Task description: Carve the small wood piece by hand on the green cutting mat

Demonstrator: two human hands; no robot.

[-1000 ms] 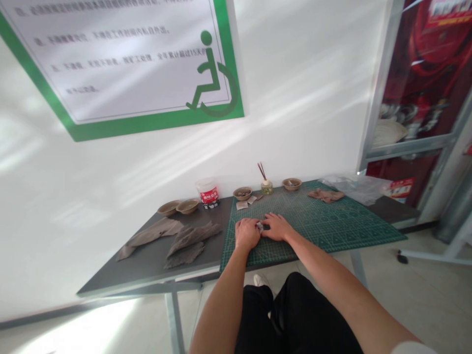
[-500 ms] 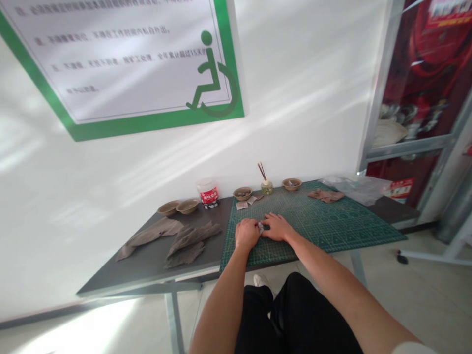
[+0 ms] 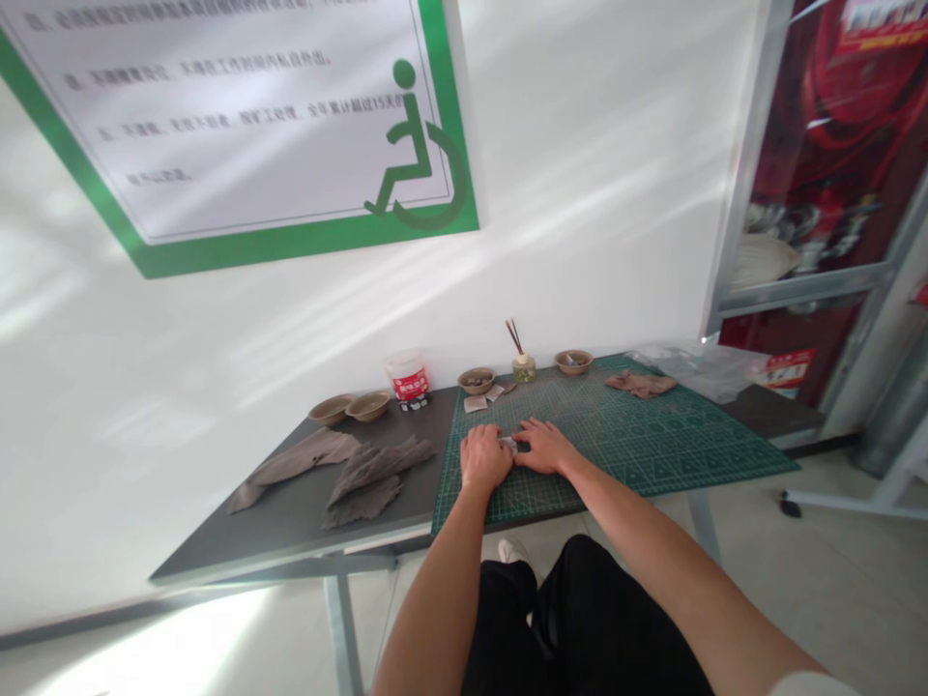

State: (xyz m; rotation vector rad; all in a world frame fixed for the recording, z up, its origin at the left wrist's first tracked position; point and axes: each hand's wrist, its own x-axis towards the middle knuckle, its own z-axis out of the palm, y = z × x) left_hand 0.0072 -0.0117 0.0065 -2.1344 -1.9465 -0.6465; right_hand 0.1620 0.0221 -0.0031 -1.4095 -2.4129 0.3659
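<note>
On the green cutting mat (image 3: 652, 445), my left hand (image 3: 485, 456) and my right hand (image 3: 545, 447) are close together near the front edge. Between their fingertips is a small whitish-grey piece (image 3: 508, 445), too small to name and partly covered. The left fingers curl over its left end, while the right thumb and fingers close on its right end. Just beyond the left hand lie small pale square cards (image 3: 476, 405), beside a tan bowl (image 3: 477, 381) with small things in it.
Grey-brown rags (image 3: 377, 474) and two tan bowls (image 3: 369, 406) are on the dark table (image 3: 239, 546) at left, near a red-labelled tub (image 3: 410, 379). Farther back stand a reed jar (image 3: 524, 367) and another bowl (image 3: 573, 362). A brown cloth (image 3: 641, 384) and clear plastic (image 3: 710, 372) lie right.
My left hand has shifted slightly to the left, its fingers lying farther forward, and more of the whitish-grey piece shows between the hands. My right hand has hardly moved.
</note>
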